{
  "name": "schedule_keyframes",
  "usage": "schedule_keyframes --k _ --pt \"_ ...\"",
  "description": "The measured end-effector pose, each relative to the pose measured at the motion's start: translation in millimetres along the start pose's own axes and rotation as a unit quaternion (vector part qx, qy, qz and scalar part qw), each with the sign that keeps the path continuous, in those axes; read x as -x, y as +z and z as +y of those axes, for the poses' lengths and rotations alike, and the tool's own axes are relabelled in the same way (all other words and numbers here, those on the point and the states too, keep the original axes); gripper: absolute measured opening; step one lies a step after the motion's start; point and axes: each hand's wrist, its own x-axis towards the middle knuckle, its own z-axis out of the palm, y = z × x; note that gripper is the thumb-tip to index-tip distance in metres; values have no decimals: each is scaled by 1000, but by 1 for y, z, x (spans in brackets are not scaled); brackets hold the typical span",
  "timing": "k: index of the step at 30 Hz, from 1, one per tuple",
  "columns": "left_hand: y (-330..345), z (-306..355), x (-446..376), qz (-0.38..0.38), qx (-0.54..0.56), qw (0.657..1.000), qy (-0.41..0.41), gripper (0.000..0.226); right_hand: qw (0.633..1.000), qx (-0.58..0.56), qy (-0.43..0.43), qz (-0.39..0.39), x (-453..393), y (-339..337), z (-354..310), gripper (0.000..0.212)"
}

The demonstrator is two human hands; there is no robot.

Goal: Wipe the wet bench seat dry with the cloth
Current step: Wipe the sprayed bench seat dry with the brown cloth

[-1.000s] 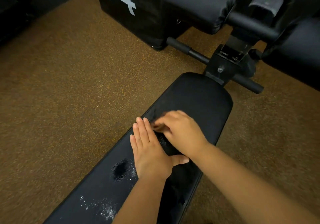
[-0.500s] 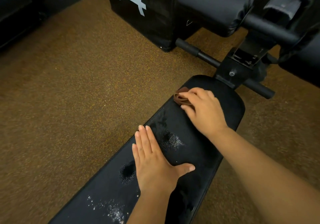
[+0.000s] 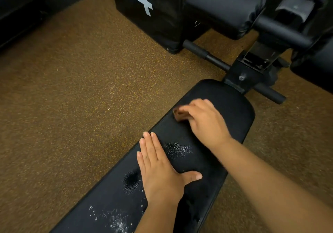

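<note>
On the far end of the long black padded bench seat (image 3: pixel 232 106), near its left edge, my right hand (image 3: pixel 203 121) presses the small folded brown cloth (image 3: pixel 179 114) against the vinyl, fingers curled over it so that only its left end shows past my fingertips. A second ago this hand was down beside my other one, working the middle of the pad; half a second ago it had already swept up to the far end, and now it sits in nearly the same spot, a touch blurred, so I judge I am rubbing back and forth up there rather than travelling.

My left hand (image 3: pixel 158 167) has not shifted: it lies flat on the seat, fingers straight and together, thumb spread out to the right, bracing me.

That sweep uncovered a beaded wet patch (image 3: pixel 177 149) just right of my left fingers, so the pass did not dry it. A second dark wet patch (image 3: pixel 131 180) sits by the heel of my left hand, and a scatter of bright droplets (image 3: pixel 115 220) glints on the near end.

So the far end looks matt and dry, while most of the water remains. I reckon the cloth must come back towards me next, and my bracing hand will have to lift, since it lies between the two patches.
</note>
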Motion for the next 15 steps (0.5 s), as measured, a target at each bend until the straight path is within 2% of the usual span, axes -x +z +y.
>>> schedule_keyframes --k 2,5,7,9,11,13,14,15 --pt "-2 0 1 -6 6 1000 -6 154 999 -16 48 19 -11 16 -28 32" --pt "-7 2 1 -23 -5 1000 -4 146 998 -44 -33 -43 21 23 -53 33" --pt "-11 4 2 -43 -20 999 -13 145 992 -62 -75 -76 50 8 -44 28" --pt "-14 6 3 -44 -2 999 -14 149 987 -76 -90 -110 62 -7 -29 36" --pt "-16 6 4 -41 11 999 -11 148 974 -95 -74 -190 58 -23 -25 42" --pt "-18 6 3 -50 2 999 -11 147 949 -171 -30 -262 50 -37 -22 55" --pt "-22 6 2 -58 -1 998 -14 148 946 -212 -5 -246 46 -42 -17 57" --pt "-25 6 1 -63 4 998 -14 148 952 -230 24 -199 41 -44 -8 53"
